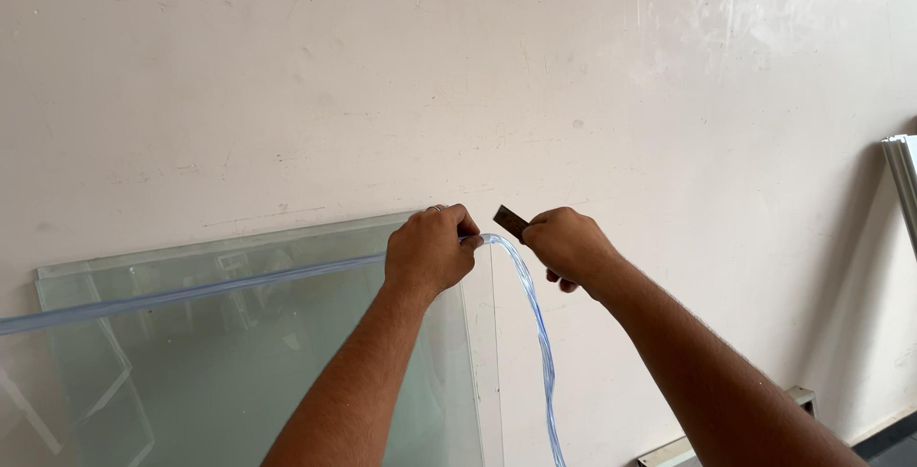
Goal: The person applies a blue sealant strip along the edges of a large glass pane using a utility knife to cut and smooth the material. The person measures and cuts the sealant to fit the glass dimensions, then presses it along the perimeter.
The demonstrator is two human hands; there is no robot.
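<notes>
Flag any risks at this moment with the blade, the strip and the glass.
The right hand holds a small blade pointed toward the left hand, which pinches the clear strip close by; a slip could cut the fingers. The glass sheets only lean on the wall, so pressing on their top edge might shift them. The loose strip end hangs down and could snag.

place: glazing workshop | signs: glass panes [239, 352] leaning on scuffed wall [382, 66], aluminium profiles [903, 180]

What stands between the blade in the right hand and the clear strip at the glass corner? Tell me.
Nothing visible. The right hand holds the small dark blade just beside the clear strip, where the strip bends off the glass pane. The left hand pinches the strip on the pane's far side.
</notes>
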